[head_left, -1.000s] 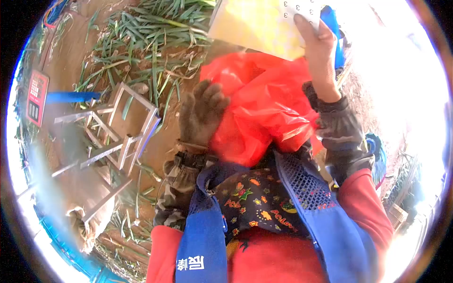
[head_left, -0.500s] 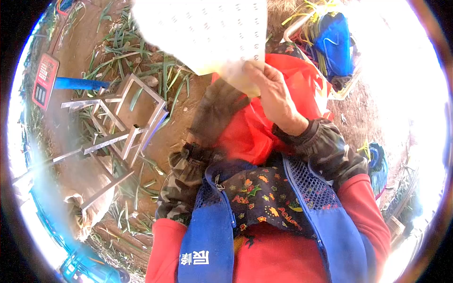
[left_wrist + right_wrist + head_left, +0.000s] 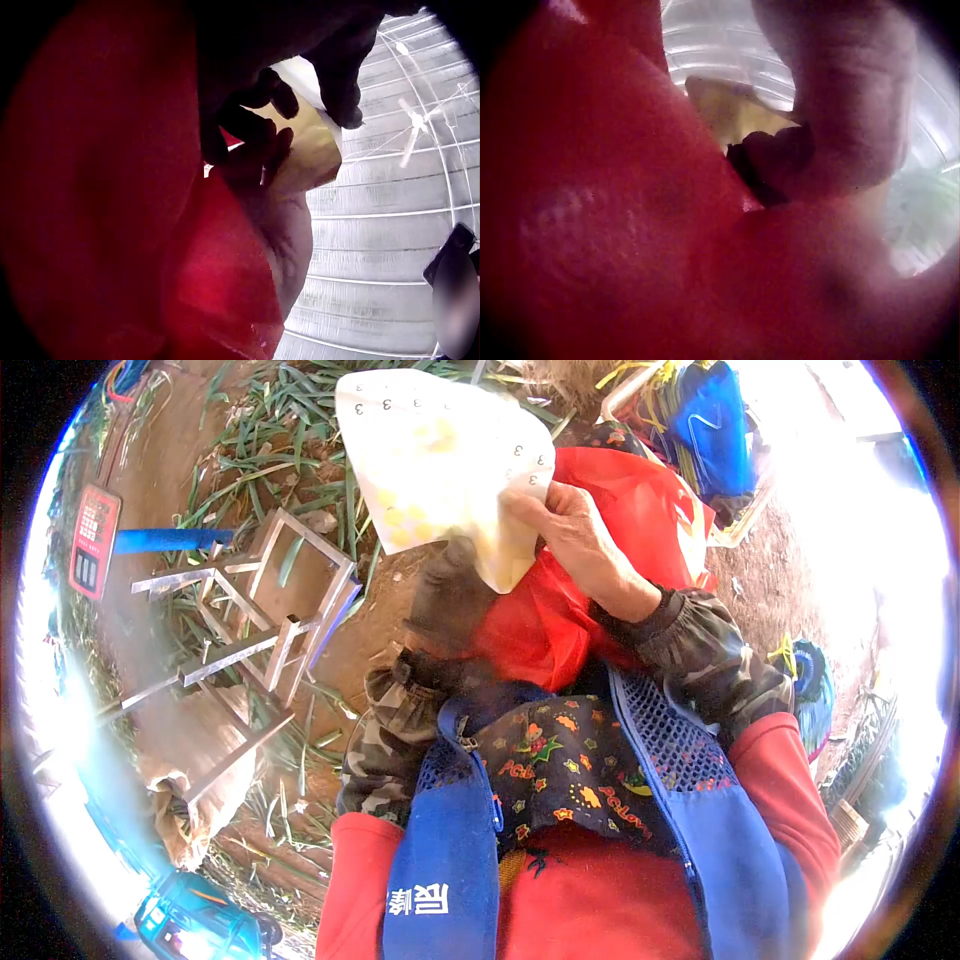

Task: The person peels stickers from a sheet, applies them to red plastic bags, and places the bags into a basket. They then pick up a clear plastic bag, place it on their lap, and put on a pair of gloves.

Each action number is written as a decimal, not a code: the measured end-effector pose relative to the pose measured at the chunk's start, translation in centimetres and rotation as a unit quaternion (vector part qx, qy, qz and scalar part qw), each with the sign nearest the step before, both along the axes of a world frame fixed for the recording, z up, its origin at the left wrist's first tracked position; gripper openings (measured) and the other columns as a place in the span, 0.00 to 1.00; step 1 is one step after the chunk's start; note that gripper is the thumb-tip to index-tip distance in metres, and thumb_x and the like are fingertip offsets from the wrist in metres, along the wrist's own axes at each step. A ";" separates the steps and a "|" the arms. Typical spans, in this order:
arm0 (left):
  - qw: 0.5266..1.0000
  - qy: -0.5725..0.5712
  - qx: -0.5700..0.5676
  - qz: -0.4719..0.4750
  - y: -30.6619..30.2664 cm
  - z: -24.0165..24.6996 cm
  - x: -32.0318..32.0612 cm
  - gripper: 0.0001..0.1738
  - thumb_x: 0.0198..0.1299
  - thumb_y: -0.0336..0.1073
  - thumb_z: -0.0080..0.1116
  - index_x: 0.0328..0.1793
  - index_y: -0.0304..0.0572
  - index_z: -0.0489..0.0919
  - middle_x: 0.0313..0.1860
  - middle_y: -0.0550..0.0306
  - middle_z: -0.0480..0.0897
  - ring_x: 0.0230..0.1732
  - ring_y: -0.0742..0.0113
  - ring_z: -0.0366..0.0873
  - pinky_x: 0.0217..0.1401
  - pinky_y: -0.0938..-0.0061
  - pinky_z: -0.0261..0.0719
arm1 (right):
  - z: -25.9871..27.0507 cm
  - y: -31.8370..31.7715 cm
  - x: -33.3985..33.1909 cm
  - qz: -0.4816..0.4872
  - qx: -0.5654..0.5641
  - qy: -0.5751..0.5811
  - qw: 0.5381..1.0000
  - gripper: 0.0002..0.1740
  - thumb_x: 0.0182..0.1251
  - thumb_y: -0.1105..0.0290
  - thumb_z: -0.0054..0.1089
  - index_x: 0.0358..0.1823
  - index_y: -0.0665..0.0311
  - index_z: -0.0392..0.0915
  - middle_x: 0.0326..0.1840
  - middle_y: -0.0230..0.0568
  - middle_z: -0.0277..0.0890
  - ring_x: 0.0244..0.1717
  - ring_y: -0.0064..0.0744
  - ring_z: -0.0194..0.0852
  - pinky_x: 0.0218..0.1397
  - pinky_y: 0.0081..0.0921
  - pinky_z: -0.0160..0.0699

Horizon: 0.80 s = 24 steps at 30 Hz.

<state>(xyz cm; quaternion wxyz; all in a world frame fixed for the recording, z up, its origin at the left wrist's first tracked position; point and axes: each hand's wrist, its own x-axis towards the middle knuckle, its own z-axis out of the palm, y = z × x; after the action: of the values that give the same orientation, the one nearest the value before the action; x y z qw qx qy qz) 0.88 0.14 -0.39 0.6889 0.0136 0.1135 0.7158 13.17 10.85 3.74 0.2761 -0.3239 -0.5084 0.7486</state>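
My bare right hand (image 3: pixel 585 550) pinches the edge of a pale sheet (image 3: pixel 430 470) printed with rows of the number 3. The sheet curves and hangs over the lap, its lower corner bent down. In a dark glove, my left hand (image 3: pixel 445 600) is at the sheet's lower edge, partly behind it. The left wrist view has gloved fingers (image 3: pixel 281 97) and thumb overlapping the yellowish sheet; I cannot tell whether they grip it. A red plastic bag (image 3: pixel 640 510) lies under both hands, and fills much of the right wrist view (image 3: pixel 615 187).
A metal-framed stool (image 3: pixel 270 630) lies tipped at the left, near a red-faced device (image 3: pixel 95 540) and a blue bar. Green leafy stalks (image 3: pixel 270 460) cover the ground ahead. At the upper right is a basket holding something blue (image 3: pixel 715 430). A teal object (image 3: pixel 195 920) stands lower left.
The right hand has brought the sheet inward from the far right to over the red bag, near the gloved hand. The sheet has turned and curled.
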 end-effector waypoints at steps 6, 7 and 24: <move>0.996 0.088 -0.004 0.025 0.3 0.5 -0.6 0.27 0.67 0.40 0.56 0.66 0.30 0.69 0.65 0.43 0.74 0.65 0.53 0.72 0.73 0.57 0.67 | -0.3 0.8 0.9 -0.010 0.046 -0.037 0.998 0.17 0.72 0.63 0.58 0.48 0.72 0.82 0.38 0.36 0.85 0.37 0.18 0.79 0.43 0.23 0.79; 0.997 0.079 -0.010 0.025 0.3 0.3 -0.6 0.25 0.68 0.39 0.56 0.65 0.30 0.70 0.63 0.43 0.75 0.65 0.53 0.72 0.73 0.56 0.67 | -0.3 1.2 1.3 0.008 0.069 -0.104 0.992 0.18 0.72 0.61 0.58 0.48 0.72 0.82 0.36 0.38 0.85 0.36 0.18 0.79 0.41 0.24 0.79; 0.965 0.131 -0.217 0.068 0.7 0.1 -0.5 0.18 0.70 0.34 0.52 0.61 0.31 0.72 0.57 0.46 0.78 0.57 0.54 0.77 0.63 0.61 0.79 | 1.6 0.9 0.5 0.002 0.462 -0.235 0.855 0.11 0.61 0.63 0.66 0.37 0.62 0.78 0.34 0.43 0.78 0.37 0.45 0.79 0.42 0.41 0.76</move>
<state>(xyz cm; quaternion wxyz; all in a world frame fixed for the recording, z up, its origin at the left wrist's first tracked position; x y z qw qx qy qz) 0.40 0.89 -0.33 0.6045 -0.0500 0.3562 0.7108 13.65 11.77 5.32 0.2643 -0.3245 -0.8461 0.3301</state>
